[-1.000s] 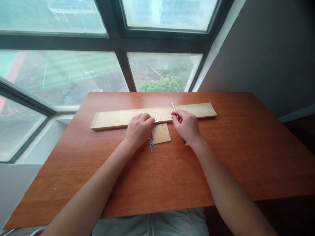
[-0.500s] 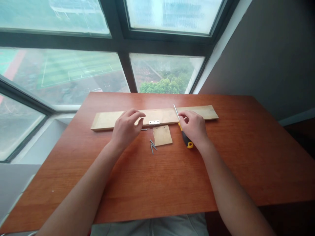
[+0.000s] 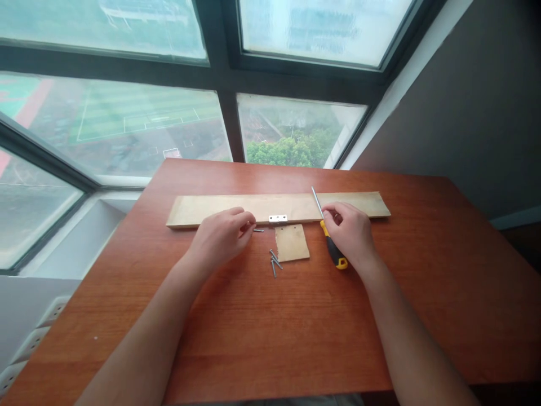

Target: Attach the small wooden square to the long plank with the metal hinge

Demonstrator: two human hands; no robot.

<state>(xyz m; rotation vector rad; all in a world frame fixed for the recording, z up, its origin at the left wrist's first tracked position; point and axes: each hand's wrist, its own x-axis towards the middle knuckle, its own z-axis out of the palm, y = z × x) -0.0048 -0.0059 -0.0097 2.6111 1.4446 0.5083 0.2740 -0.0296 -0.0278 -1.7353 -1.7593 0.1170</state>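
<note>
My left hand [image 3: 226,237] is beside the long board's near edge. Its thumb and forefinger are pinched at one end of a screw [image 3: 258,230]. My right hand [image 3: 349,225] has curled fingers at the shaft of a screwdriver [image 3: 333,248], just above its black and yellow handle; the shaft tip points away over the long wooden board [image 3: 236,204]. A small metal hinge [image 3: 278,219] sits at the board's near edge, about midway along. Close below the hinge lies a small square wooden piece [image 3: 292,243] with small holes along its far edge. Several screws [image 3: 275,260] lie at its left.
All of this rests on a reddish-brown wooden table [image 3: 270,327]. Dark-framed windows [image 3: 226,113] rise behind its far edge. A grey wall [image 3: 456,113] is at the right, and white power sockets [image 3: 31,344] are at the lower left.
My left hand has come down toward the screw, and its thumb and forefinger have closed together. My right hand stays at the screwdriver. The whole view has shifted slightly.
</note>
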